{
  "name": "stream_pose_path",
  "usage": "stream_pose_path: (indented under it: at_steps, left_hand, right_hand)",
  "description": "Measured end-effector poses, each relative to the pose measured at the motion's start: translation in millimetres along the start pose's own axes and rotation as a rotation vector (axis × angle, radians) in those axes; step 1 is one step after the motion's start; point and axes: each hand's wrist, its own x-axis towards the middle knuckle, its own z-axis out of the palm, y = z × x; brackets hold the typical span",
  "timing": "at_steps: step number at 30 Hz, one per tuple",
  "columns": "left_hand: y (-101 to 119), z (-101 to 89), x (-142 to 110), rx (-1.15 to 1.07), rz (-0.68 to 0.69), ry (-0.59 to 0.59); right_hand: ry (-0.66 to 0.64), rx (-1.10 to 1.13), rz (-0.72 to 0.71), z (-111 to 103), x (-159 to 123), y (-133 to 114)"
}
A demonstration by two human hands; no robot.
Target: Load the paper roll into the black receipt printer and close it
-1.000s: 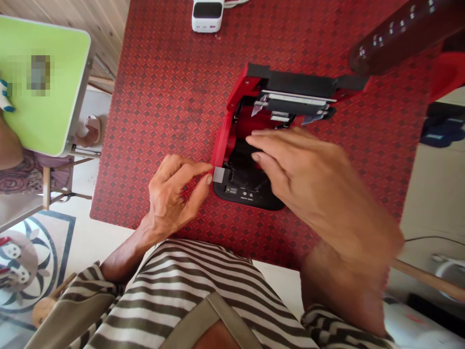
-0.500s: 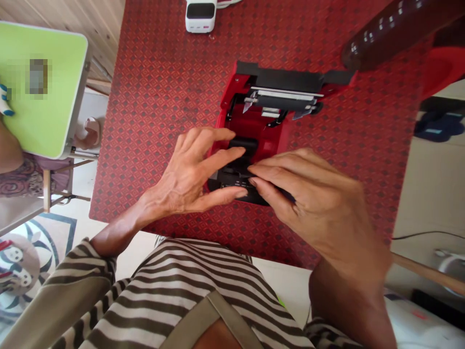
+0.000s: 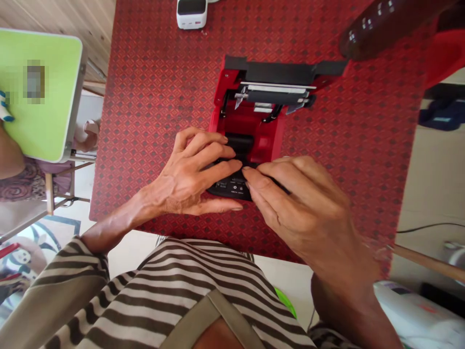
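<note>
In mid-frame, the left hand (image 3: 189,177) is resting, fingers apart, on the open red-and-black device (image 3: 279,71); the right hand (image 3: 305,198) is pinching there, anything held being hidden.

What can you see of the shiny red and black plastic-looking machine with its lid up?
The red and black machine lies open on the red patterned table. Its raised lid has a dark roller and a pale strip. Inside, it's red, with a black rounded part. Small white marks show on its black front panel. The left hand and right hand reach in, partly hiding it.
</note>
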Motion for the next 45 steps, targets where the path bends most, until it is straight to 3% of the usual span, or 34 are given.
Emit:
stream_pose_path:
  at_steps: [7,15,19,23,27,29,33,39,45]
  left_hand:
    - [17.3,9.5,-24.4,0.151,0.061,0.212]
    - [26.5,22.1,-31.7,0.203,0.093,0.243]
    - [28.5,22.6,-25.8,0.290,0.138,0.297]
    - [31.4,22.2,-23.4,0.285,0.144,0.312]
    - [32.1,23.2,-30.7,0.228,0.083,0.249]
    - [32.0,23.2,-34.7,0.205,0.050,0.210]
    - [34.1,22.9,-34.7,0.246,0.062,0.220]
    - [39.2,23.9,-23.5,0.338,0.118,0.315]
    - [38.3,25.1,-24.8,0.376,0.112,0.304]
  right_hand:
    - [0.045,-0.039,-0.044,-5.8,4.4,-7.9]
    - [0.055,0.087,0.002,-3.2,-11.1,-13.5]
    - [0.164,0.107,0.046,-18.1,-5.2,5.3]
    - [0.329,-0.049,0.140,-31.0,38.7,42.5]
    - [-0.018,-0.058,0.291,-28.1,85.7,56.4]
    - [-0.088,-0.054,0.329,-24.4,90.8,50.7]
    - [0.012,-0.019,0.272,-22.6,64.4,32.5]
    - [-0.007,0.099,0.138,-18.0,18.2,17.2]
    - [-0.100,0.101,0.171,-10.3,3.6,14.2]
